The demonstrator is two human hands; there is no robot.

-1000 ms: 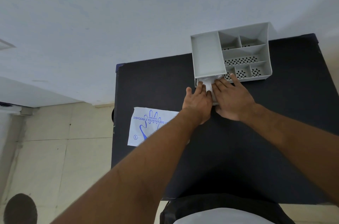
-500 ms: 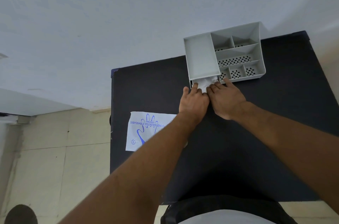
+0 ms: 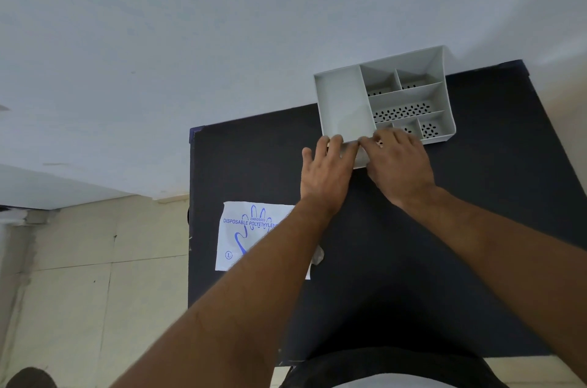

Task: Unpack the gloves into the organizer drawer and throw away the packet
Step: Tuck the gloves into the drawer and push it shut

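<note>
Lengthwise, the grey organizer (image 3: 346,105) runs left to right along the far edge of the tabletop (image 3: 476,197). Its top compartments open upward, and the smaller ones show perforated floors. Its drawer (image 3: 361,161) juts out slightly at the near left corner, contents hidden. The left hand (image 3: 327,171) and right hand (image 3: 400,165) press straight fingers against the drawer front, gripping nothing. The packet (image 3: 251,238) lies flat near the tabletop's left edge, partly under the left forearm (image 3: 254,286), its printed fingers pointing away from the person.

Mostly covered: drawer (image 3: 361,160); packet (image 3: 246,240) half behind left forearm (image 3: 254,279).
</note>
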